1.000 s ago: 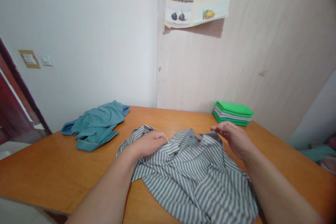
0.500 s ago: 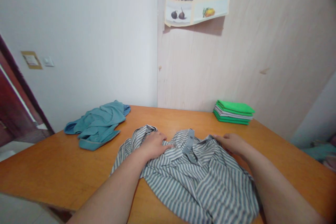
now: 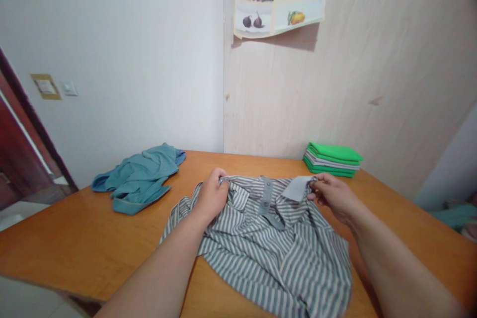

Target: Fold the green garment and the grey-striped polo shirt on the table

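A grey-and-white striped shirt [image 3: 257, 243] lies rumpled on the table in front of me, its grey buttoned placket near the middle of the far side. My left hand [image 3: 214, 194] pinches the cloth at the far left part of the shirt. At the far right, my right hand [image 3: 330, 194] has its fingers closed on the shirt's edge, beside a plain light-grey patch of fabric. Between the two hands the far edge is stretched fairly straight. Some fingertips are hidden in the folds.
A crumpled teal garment [image 3: 145, 174] rests at the left of the orange-brown wooden table [image 3: 93, 238]. On the back right stands a neat stack of folded green and grey cloths [image 3: 331, 160]. Behind the table rises a wall with a fruit poster [image 3: 279, 2].
Both hands have gone from resting on the shirt to gripping it. The far edge is now lifted and drawn out between them, and a light-grey patch shows at the right.
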Action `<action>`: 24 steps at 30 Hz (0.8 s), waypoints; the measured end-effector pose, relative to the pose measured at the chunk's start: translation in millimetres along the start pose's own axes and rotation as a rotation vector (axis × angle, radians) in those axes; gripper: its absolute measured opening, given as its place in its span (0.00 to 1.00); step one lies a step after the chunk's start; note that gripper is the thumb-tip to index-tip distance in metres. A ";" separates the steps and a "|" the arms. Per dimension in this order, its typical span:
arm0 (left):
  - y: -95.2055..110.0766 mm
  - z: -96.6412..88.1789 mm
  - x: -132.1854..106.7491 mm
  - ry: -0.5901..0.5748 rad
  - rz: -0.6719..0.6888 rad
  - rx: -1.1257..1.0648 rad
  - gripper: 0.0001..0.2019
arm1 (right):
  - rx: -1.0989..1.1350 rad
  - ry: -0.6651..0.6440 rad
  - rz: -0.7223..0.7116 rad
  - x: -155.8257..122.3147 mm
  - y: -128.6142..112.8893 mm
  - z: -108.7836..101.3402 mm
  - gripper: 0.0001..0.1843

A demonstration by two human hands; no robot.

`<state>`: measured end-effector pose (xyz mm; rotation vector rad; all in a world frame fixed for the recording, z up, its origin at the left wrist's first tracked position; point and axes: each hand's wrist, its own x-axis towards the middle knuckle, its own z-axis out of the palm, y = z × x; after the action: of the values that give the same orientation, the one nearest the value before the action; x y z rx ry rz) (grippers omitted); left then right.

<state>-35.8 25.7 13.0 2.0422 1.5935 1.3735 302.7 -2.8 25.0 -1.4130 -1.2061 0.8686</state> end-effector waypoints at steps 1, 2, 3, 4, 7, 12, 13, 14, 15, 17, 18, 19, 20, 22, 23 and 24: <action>-0.7 -3.0 2.7 0.078 -0.033 -0.013 0.04 | 0.084 -0.005 -0.042 -1.4 -4.8 -0.9 0.15; -2.1 -5.7 5.5 0.147 -0.060 -0.024 0.04 | 0.150 -0.018 -0.083 -3.0 -8.9 -2.0 0.16; -4.3 -7.7 8.0 0.203 -0.079 -0.034 0.04 | 0.197 -0.044 -0.116 -4.7 -12.2 -3.3 0.16; -7.0 -8.9 10.3 0.247 -0.092 -0.047 0.04 | 0.233 -0.081 -0.136 -6.5 -14.6 -4.8 0.15; -15.7 -8.4 14.8 0.306 -0.126 -0.115 0.09 | 0.274 -0.266 -0.094 -12.6 -16.6 -9.4 0.13; -18.1 -4.4 14.7 0.266 -0.215 -0.247 0.12 | 0.082 -0.656 0.101 -23.9 -14.4 -9.5 0.22; -16.1 -4.6 14.2 0.257 -0.223 -0.288 0.12 | 0.034 -0.696 0.114 -25.3 -14.4 -8.4 0.23; -13.5 -5.4 13.6 0.253 -0.230 -0.330 0.12 | -0.005 -0.716 0.117 -26.2 -14.4 -7.4 0.23; -10.6 -6.5 13.0 0.253 -0.235 -0.366 0.12 | -0.039 -0.718 0.116 -26.5 -14.4 -6.5 0.24; -4.7 -9.5 12.0 0.255 -0.248 -0.415 0.12 | -0.101 -0.690 0.105 -25.6 -13.8 -5.4 0.24; -2.1 -11.0 11.6 0.249 -0.258 -0.427 0.12 | -0.131 -0.672 0.098 -24.7 -13.2 -5.0 0.24; 0.0 -12.3 11.3 0.240 -0.266 -0.433 0.13 | -0.160 -0.657 0.091 -23.9 -12.5 -4.7 0.23; 1.5 -13.2 11.1 0.231 -0.267 -0.435 0.14 | -0.189 -0.645 0.085 -23.2 -11.9 -4.3 0.23; 2.6 -13.8 11.0 0.213 -0.235 -0.418 0.17 | -0.237 -0.629 0.071 -23.3 -11.4 -2.8 0.22; 2.3 -13.6 10.9 0.210 -0.198 -0.397 0.17 | -0.256 -0.630 0.064 -24.1 -12.0 -1.6 0.21; 1.8 -13.1 10.7 0.210 -0.151 -0.369 0.16 | -0.274 -0.639 0.055 -25.5 -13.1 0.0 0.22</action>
<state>-44.8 29.3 27.1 1.5792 1.4041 1.7195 294.0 -28.1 35.3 -1.4319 -1.8262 1.2886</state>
